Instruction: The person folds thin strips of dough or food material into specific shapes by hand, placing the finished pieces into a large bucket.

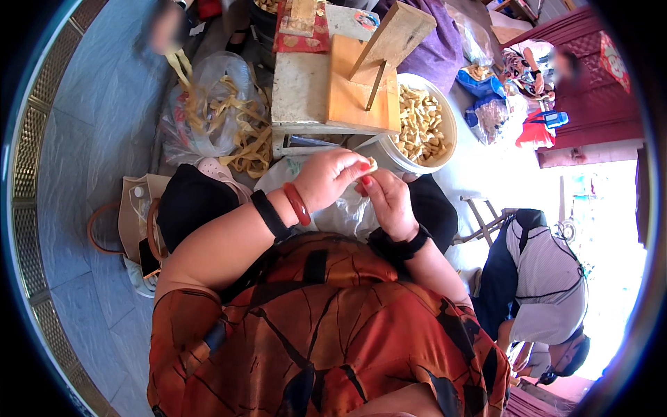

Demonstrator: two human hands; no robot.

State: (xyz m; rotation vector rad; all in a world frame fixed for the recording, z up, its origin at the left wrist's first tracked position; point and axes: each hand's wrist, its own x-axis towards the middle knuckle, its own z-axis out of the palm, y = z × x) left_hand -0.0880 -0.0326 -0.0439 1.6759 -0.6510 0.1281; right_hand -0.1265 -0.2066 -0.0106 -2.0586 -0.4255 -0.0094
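A: Item 1, left hand (332, 177)?
B: Fingers pinched on a small pale piece (373, 165), above the lap.
A: Item 2, right hand (389, 201)?
B: Fingertips closed on the same piece, apparently mid-shaping. White bucket (450, 125) of pieces beyond; dropping it there needs a forward reach.

One white basin (445, 149), two wooden boards (347, 90).

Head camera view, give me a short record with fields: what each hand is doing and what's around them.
left hand: pinching a small pale piece at the fingertips
right hand: touching the same piece from below
wrists: red bangle, black bands
ahead: white bucket of pale pieces, wooden board on a small bench
left side: clear bag of pale strips
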